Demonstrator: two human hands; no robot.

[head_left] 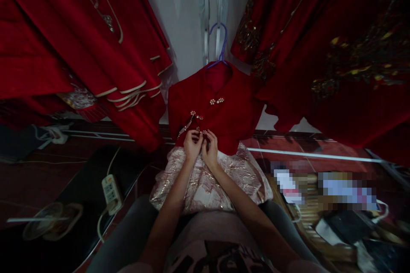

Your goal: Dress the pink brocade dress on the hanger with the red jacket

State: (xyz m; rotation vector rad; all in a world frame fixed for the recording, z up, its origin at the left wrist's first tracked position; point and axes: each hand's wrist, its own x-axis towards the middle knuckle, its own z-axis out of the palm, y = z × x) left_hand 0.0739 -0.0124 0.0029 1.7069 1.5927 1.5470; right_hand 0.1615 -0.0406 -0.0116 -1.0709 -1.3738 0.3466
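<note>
Red mandarin-collared jacket [230, 123] — probably soft, light, best held by its front edge — left hand [192, 145] and right hand [209, 150] with fingertips pinched closed on its lower beaded clasp [198, 129].

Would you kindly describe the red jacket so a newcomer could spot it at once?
Between the hanging red garments is a pale wall. Centred below, a red jacket sits on a purple hanger. Only this one has the left hand and right hand at its fastenings.
</note>
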